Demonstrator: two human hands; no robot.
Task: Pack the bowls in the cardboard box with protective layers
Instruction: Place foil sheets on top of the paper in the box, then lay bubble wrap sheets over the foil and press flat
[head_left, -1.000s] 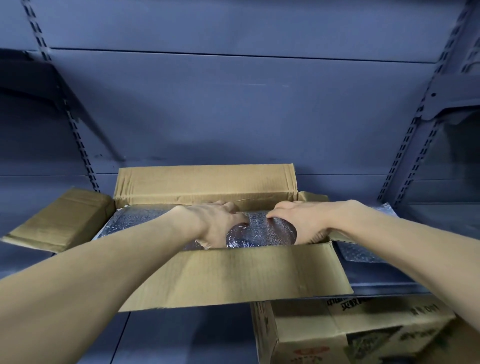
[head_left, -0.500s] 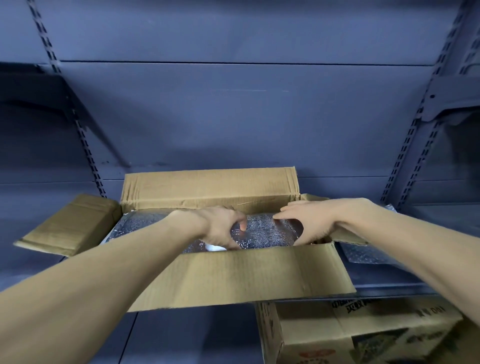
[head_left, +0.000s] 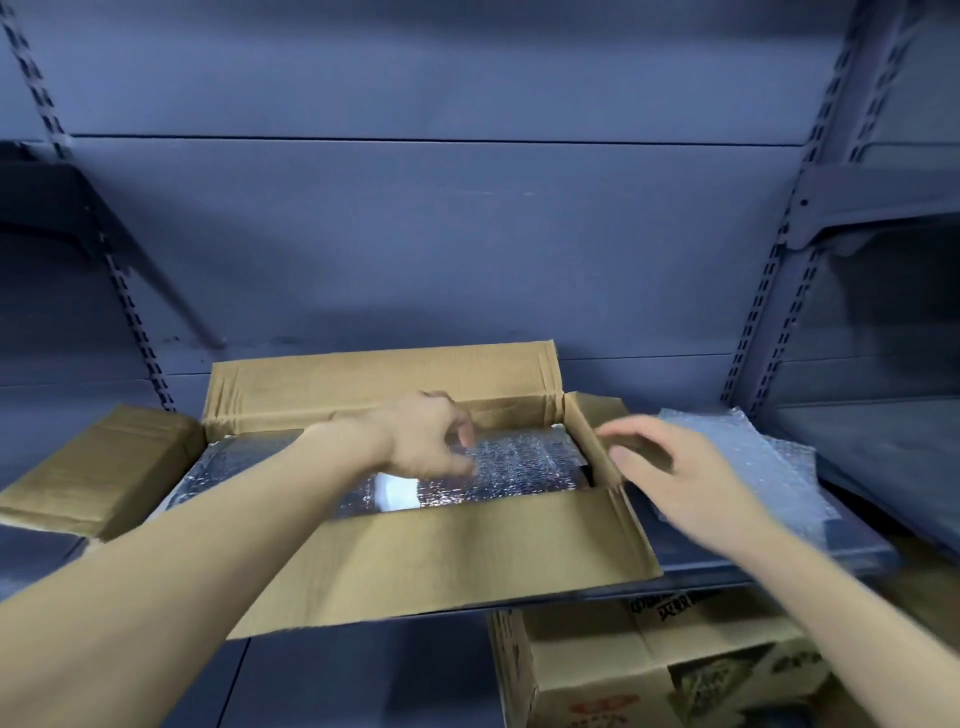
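Note:
An open cardboard box (head_left: 447, 556) sits on a grey metal shelf, its flaps spread out. Silvery bubble wrap (head_left: 524, 462) covers the inside of the box. A small white patch (head_left: 396, 491), perhaps a bowl's rim, shows under the wrap near the front wall. My left hand (head_left: 423, 441) hovers over the wrap in the middle of the box, fingers curled loosely and holding nothing. My right hand (head_left: 675, 473) is blurred, outside the box by its right flap, fingers spread. Beyond it on the shelf lies a loose sheet of clear bubble wrap (head_left: 748, 457).
The shelf's back panel rises just behind the box. Slotted uprights (head_left: 769, 291) stand at left and right. Another shelf (head_left: 883, 208) juts out at the upper right. A printed cardboard carton (head_left: 649, 670) stands below the shelf's front edge.
Both hands have lifted off the silvery wrap in the box. My right hand has swung right, out of the box and toward the loose bubble wrap. My left hand stayed over the box.

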